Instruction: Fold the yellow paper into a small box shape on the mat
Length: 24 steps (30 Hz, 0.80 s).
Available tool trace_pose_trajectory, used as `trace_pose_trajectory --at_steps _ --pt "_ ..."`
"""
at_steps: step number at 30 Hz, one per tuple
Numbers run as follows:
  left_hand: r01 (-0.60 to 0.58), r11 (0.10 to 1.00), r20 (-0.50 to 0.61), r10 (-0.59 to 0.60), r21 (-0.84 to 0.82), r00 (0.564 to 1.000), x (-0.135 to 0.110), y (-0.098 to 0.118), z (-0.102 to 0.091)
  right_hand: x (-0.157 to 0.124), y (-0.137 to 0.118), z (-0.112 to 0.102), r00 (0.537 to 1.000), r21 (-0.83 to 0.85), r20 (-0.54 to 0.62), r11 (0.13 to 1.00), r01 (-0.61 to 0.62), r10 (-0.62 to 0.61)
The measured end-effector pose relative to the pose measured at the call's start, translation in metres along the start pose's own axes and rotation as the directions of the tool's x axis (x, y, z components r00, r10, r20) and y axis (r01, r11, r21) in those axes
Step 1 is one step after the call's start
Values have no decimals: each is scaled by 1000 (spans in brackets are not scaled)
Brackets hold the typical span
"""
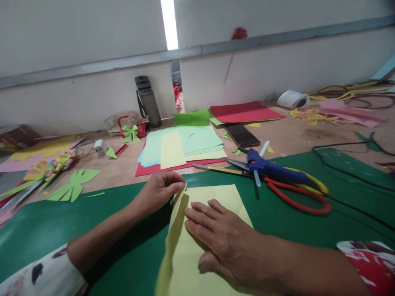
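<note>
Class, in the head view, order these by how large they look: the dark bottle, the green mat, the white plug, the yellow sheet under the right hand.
1. Green mat
2. Yellow sheet
3. Dark bottle
4. White plug

I could pass low over the green mat [37, 242] between the left grip [162, 190] and the cutout [75, 185]. To the right, the glue gun [274, 169] and scissors [308, 209] block the way just past the right grip [220, 236], with black cables [359, 211] trailing beyond. Straight ahead, the paper stack [202, 144] lies low, but the bottle [151, 105] stands behind it, near the wall [77, 100].
</note>
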<state>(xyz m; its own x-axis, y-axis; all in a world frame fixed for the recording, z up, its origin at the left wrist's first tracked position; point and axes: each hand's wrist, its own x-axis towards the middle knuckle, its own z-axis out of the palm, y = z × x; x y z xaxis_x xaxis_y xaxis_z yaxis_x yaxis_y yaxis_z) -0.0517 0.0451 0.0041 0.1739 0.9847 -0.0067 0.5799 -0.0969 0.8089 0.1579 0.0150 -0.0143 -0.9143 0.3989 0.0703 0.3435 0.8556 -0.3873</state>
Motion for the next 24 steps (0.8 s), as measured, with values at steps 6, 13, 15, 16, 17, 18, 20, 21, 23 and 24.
trace_pose_trajectory --at_steps 6,13,15,16,17,18,20,21,23,24 --pt "55 998 66 -55 5 996 6 0 0 0 -2 -2 999 1 -31 1000 10 -10" --pt "94 995 86 -92 -19 992 10 -5 2 -1 -10 1 961 -17 -273 999 36 -39" --pt "87 996 118 -84 -23 989 10 -6 1 0 -9 2 939 -84 -332 995 60 -85" --pt "84 996 131 -81 -20 988 10 -7 0 1 -8 3 932 -122 -343 990 76 -114" --pt "82 997 141 -79 -14 987 10 -7 -1 2 -6 4 930 -158 -339 983 90 -139" --pt "81 997 143 -79 -4 986 10 -6 -1 3 -5 5 929 -199 -330 975 102 -164" --pt "77 997 121 -79 19 989 10 -5 -1 6 -3 7 924 -291 -316 949 121 -214" --pt "75 997 100 -77 27 992 10 -4 -1 7 -2 7 922 -337 -310 934 122 -233" --pt "80 996 54 -82 41 995 10 -2 1 8 -2 7 916 -412 -313 905 105 -250" --pt "88 995 35 -90 47 995 10 -1 3 8 -3 7 916 -439 -311 893 97 -252"
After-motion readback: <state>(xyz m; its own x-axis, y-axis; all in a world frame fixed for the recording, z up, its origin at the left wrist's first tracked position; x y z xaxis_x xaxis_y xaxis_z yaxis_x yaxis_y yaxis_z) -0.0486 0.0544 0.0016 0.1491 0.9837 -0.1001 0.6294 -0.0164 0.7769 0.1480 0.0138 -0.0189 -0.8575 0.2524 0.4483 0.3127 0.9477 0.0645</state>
